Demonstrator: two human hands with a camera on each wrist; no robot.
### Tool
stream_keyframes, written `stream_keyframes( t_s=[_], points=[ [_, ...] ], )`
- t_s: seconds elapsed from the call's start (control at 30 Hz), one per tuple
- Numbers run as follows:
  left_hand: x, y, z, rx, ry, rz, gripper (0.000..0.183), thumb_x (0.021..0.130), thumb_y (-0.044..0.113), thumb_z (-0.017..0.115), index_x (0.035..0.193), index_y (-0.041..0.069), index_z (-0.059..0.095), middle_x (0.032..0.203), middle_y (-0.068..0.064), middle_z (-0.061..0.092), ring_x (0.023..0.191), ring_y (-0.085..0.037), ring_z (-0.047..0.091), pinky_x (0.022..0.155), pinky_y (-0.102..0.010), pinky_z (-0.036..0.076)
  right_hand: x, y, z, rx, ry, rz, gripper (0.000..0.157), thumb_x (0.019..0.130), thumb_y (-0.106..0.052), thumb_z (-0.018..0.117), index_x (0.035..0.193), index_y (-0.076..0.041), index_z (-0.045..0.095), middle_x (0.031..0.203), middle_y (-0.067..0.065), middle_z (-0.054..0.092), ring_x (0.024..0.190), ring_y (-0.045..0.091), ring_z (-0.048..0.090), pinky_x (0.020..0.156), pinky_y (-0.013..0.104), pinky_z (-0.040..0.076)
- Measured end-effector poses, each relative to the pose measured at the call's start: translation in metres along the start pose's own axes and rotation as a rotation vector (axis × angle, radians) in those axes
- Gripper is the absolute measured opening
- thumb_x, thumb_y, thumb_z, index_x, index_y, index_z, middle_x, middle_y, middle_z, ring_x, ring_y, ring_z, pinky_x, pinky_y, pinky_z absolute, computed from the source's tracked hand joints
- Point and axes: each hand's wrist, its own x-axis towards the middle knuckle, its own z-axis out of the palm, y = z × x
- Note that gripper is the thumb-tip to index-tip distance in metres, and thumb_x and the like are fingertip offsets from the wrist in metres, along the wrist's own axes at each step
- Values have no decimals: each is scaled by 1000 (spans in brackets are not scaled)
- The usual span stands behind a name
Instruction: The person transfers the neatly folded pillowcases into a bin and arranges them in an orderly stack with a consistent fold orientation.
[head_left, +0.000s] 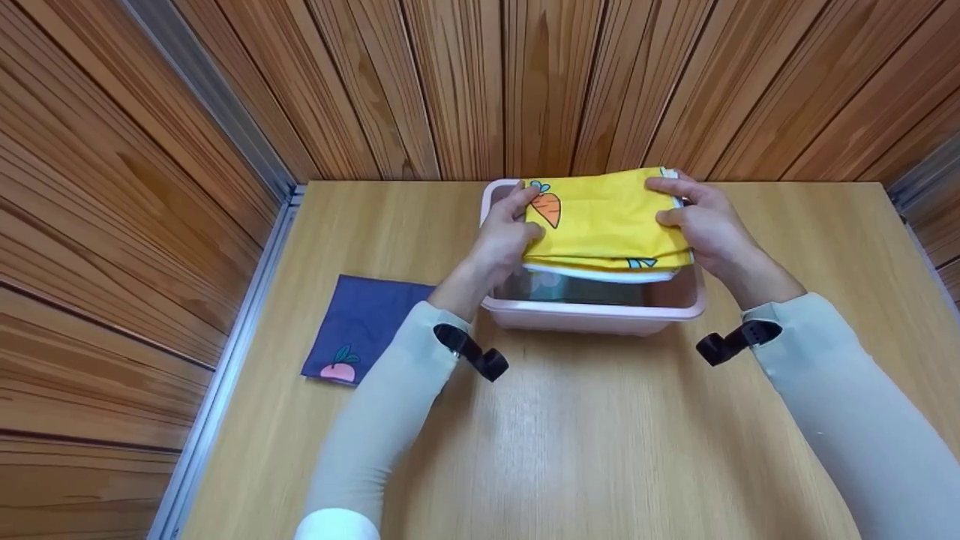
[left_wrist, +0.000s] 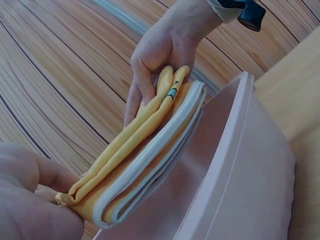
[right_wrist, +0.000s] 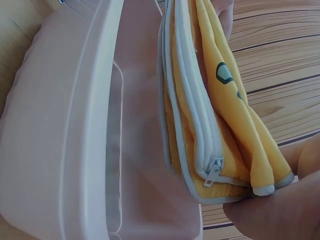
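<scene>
A folded yellow zippered fabric cover (head_left: 600,214) with a carrot print and white edging is held over a pale pink plastic bin (head_left: 592,311). My left hand (head_left: 504,234) pinches its left end, thumb on top. At the opposite end, my right hand (head_left: 709,221) grips it, thumb and a finger over the upper face. Several stacked layers show along the near side in the left wrist view, and a zipper pull (right_wrist: 212,175) hangs at the corner in the right wrist view. The cover hides much of the bin's inside.
A folded navy cloth (head_left: 367,315) with a pink fruit print lies on the wooden table (head_left: 585,450), partly behind the left forearm. Wood-panelled walls (head_left: 465,90) stand behind the table and to the left. A metal rail (head_left: 225,367) follows the table's left edge.
</scene>
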Motion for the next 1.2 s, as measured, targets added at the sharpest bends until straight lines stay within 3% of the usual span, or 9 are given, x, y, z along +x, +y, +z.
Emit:
stream_keyframes(
  t_s=[0.2,0.43,0.67,0.73,0.83,0.93,1.03,1.2],
  points=[
    [1,-1,-2,-4,16,-31,67,95,-13,50,157,12,40,169,10,18,141,-12,35,99,-20,44,2,0,3,-13,0,-6,57,103,6,42,158,-9,38,171,-3,-11,156,25,2,116,34,34],
    [2,-1,0,-4,11,-26,68,94,-15,50,157,10,40,170,7,18,146,-13,31,109,-20,38,4,1,3,-27,8,-4,57,103,6,42,158,-10,38,171,-3,-11,156,25,6,117,36,31],
    [3,-3,0,-53,4,-6,69,93,-17,48,157,7,38,170,6,17,137,-13,39,95,-21,46,4,2,4,-47,9,12,57,104,4,43,158,-12,38,171,-4,-9,156,25,12,117,37,33],
    [3,-3,0,-19,14,-9,69,94,-15,50,158,8,37,169,3,21,138,-15,39,101,-24,44,4,2,4,-71,16,3,57,103,2,44,158,-11,37,172,0,-6,156,25,9,120,39,26],
    [2,-3,1,55,45,-25,67,96,-6,55,158,10,37,167,-4,27,146,-20,33,116,-33,33,5,3,5,-134,29,-16,58,102,-4,48,158,-9,36,171,9,5,155,29,12,124,45,16],
    [0,-3,2,141,75,-65,66,98,5,60,158,16,36,165,-6,27,151,-26,26,122,-46,24,4,5,6,-201,40,-31,60,101,-12,52,158,-10,34,169,14,13,155,34,9,124,54,8],
    [-2,-3,3,185,81,-105,64,98,11,61,157,22,38,165,-3,25,151,-26,25,122,-50,22,3,7,6,-233,38,-28,61,102,-17,54,159,-13,33,171,11,8,156,36,2,123,59,6],
    [-3,-2,6,215,71,-109,61,99,14,62,155,23,41,164,-2,27,150,-25,27,122,-50,23,2,8,9,-250,24,-12,62,101,-18,56,159,-17,34,172,9,1,156,36,-1,122,60,4]
  ],
)
